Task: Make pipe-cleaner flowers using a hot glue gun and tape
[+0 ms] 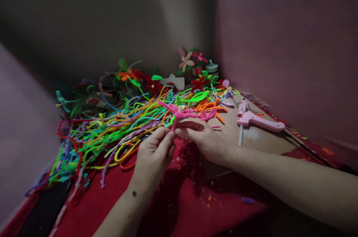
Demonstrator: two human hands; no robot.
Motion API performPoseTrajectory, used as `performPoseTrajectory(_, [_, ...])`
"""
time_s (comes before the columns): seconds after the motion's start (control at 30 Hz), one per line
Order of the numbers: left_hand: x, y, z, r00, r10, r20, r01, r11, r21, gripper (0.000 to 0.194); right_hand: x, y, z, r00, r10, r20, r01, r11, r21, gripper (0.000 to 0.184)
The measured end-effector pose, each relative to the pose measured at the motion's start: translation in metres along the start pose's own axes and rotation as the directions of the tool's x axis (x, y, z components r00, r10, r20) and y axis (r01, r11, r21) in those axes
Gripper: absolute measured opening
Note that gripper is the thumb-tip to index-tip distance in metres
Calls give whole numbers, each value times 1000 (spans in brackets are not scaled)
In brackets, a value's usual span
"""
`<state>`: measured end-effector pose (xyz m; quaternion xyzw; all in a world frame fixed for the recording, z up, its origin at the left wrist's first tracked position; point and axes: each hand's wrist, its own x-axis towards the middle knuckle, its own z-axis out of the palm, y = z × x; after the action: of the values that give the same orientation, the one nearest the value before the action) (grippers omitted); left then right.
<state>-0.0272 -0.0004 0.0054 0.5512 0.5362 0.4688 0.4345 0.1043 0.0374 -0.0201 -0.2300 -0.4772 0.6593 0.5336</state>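
My left hand (155, 151) and my right hand (204, 138) meet at the middle of the surface, fingers pinched together. Between them they grip the base of a pink pipe-cleaner flower (186, 113), whose looped petals spread up and to the right. Both hands sit just in front of a large heap of loose pipe cleaners (112, 128) in green, orange, purple, yellow and blue. The fingertips of the two hands touch around the pink stem.
A pink glue gun (257, 119) lies on a brown board (260, 140) at the right. Finished pipe-cleaner flowers (192, 59) stand in the back corner near a small jar (212, 67). Red cloth (179, 199) with scraps covers the near surface. Walls close in behind and right.
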Motion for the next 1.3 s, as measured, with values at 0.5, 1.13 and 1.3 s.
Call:
performPoseTrajectory(0.5, [7,-3,-8,901,-129,413,334,814,-475,19,1,5,-3,986,105,132,-136,956,261,19])
performPoseTrajectory(1.13, [7,-28,-6,692,693,202,-488,243,838,15,-3,7,1,991,122,-50,-106,963,248,20])
performPoseTrajectory(1.3, [7,-31,-8,737,633,239,-468,223,855,15,-4,5,2,995,89,-47,-79,981,179,21])
